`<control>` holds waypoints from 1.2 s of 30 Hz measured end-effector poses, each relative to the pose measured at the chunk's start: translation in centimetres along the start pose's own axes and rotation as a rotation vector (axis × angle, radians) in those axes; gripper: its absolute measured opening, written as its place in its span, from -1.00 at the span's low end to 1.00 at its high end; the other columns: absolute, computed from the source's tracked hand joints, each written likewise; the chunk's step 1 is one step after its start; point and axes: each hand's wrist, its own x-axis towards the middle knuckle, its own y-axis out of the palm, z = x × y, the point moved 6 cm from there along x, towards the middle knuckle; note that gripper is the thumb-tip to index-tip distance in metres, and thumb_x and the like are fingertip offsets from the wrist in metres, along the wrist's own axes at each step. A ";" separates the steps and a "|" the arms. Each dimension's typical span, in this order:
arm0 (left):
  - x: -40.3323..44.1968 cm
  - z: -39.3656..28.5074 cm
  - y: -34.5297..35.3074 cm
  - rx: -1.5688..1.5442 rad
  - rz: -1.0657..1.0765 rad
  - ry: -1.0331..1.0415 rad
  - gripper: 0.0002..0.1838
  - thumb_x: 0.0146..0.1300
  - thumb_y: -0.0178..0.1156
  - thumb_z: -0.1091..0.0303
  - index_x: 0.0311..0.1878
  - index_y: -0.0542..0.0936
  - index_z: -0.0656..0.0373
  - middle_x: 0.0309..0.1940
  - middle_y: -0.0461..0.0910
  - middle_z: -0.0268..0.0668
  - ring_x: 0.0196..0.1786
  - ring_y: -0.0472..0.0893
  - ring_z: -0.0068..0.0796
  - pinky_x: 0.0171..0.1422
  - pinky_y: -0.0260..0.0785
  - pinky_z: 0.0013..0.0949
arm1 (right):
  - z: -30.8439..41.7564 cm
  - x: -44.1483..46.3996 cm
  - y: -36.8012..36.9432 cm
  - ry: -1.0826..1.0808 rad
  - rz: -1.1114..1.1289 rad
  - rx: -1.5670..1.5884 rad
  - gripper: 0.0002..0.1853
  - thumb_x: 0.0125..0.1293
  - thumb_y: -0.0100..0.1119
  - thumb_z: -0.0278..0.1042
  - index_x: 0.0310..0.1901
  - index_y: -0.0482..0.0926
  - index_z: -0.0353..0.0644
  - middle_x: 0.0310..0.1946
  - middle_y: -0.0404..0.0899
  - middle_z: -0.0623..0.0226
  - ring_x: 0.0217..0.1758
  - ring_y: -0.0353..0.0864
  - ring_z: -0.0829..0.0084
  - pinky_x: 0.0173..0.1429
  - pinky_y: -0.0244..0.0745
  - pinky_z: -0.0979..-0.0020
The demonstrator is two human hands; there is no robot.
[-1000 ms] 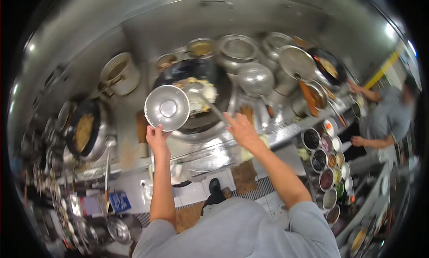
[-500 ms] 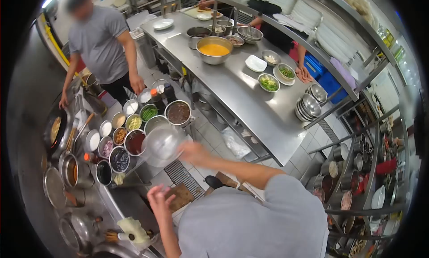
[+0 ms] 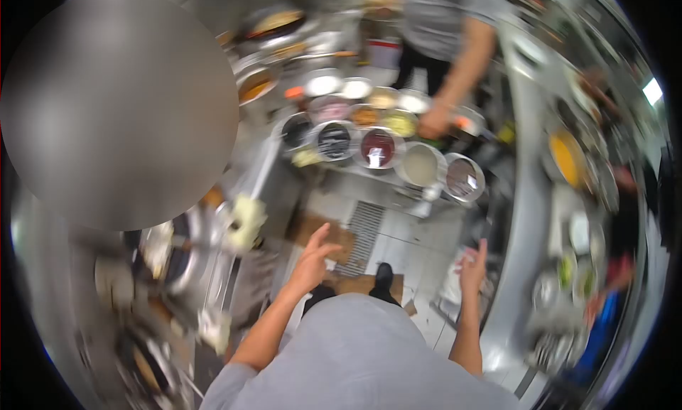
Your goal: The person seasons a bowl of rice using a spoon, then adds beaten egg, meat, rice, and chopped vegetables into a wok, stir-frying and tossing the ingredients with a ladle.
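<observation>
My left hand point(image 3: 311, 262) is in front of my body, over the floor, with its fingers apart and nothing in them. My right hand point(image 3: 470, 269) is held up near the steel table, one finger stretched out, with no object visible in it. Ahead of both hands stands a group of round containers: a dark red sauce pot point(image 3: 378, 147), a pot with pale contents point(image 3: 419, 165), a pot of brown sauce point(image 3: 464, 178) and a black sauce pot point(image 3: 334, 141). Neither hand touches them. Motion blurs much of the view.
A co-worker's hand point(image 3: 435, 120) reaches to the containers from the far side. The steel table point(image 3: 508, 268) runs along my right, bearing a bowl of orange liquid point(image 3: 566, 158). A cooking range with a pan point(image 3: 275, 20) is on the left. A floor drain point(image 3: 361, 232) lies ahead.
The view has turned left. My right hand has come back from the clear round vessel by the containers, which I no longer make out. The co-worker's hand is now at the containers.
</observation>
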 end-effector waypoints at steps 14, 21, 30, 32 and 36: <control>-56.6 31.3 13.5 0.398 0.313 -0.977 -0.56 0.12 0.21 0.03 -0.05 0.61 0.17 -0.54 0.64 -0.07 -0.32 0.67 0.00 -0.19 0.45 0.02 | 32.4 3.0 45.3 -0.787 0.504 -0.118 -0.31 0.22 0.27 -0.36 0.37 0.25 -0.22 0.19 0.36 -0.07 0.13 0.53 0.07 0.17 0.44 0.17; -57.1 32.6 -0.4 0.524 -0.120 -1.217 -0.54 0.17 0.23 0.01 -0.12 0.55 0.28 -0.39 0.60 0.03 -0.21 0.63 -0.06 -0.03 0.46 -0.03 | 28.9 -1.5 52.4 -0.564 0.573 -0.099 -0.65 0.28 0.16 -0.27 0.06 0.49 -0.21 -0.30 0.63 0.13 -0.21 0.64 0.17 -0.13 0.49 0.16; -42.1 28.9 -15.5 0.900 -0.624 -0.636 -0.51 0.19 0.27 0.04 -0.03 0.52 0.30 -0.27 0.57 0.01 -0.15 0.59 -0.12 0.06 0.45 -0.07 | 16.2 -1.6 38.1 -0.559 0.244 -0.083 -0.81 0.32 0.13 -0.38 -0.05 0.52 -0.16 -0.42 0.52 0.20 -0.40 0.55 0.32 -0.26 0.44 0.31; -39.0 27.5 -16.0 0.941 -0.664 -0.503 -0.50 0.20 0.27 0.04 -0.01 0.51 0.31 -0.24 0.57 0.01 -0.13 0.58 -0.13 0.07 0.45 -0.08 | 15.9 6.2 29.1 -0.653 -0.178 -0.218 -0.60 0.26 0.10 -0.48 0.16 0.41 -0.24 -0.24 0.50 0.23 -0.23 0.52 0.32 -0.08 0.46 0.30; -35.3 25.5 -13.5 0.727 -0.663 -0.542 -0.51 0.20 0.28 0.07 0.02 0.51 0.29 -0.21 0.56 -0.04 -0.14 0.57 -0.19 0.03 0.45 -0.14 | 17.1 20.2 15.7 -0.512 -0.475 -0.356 -0.37 0.18 0.16 -0.44 0.31 0.25 -0.30 0.06 0.38 -0.03 0.10 0.43 -0.01 0.18 0.35 0.14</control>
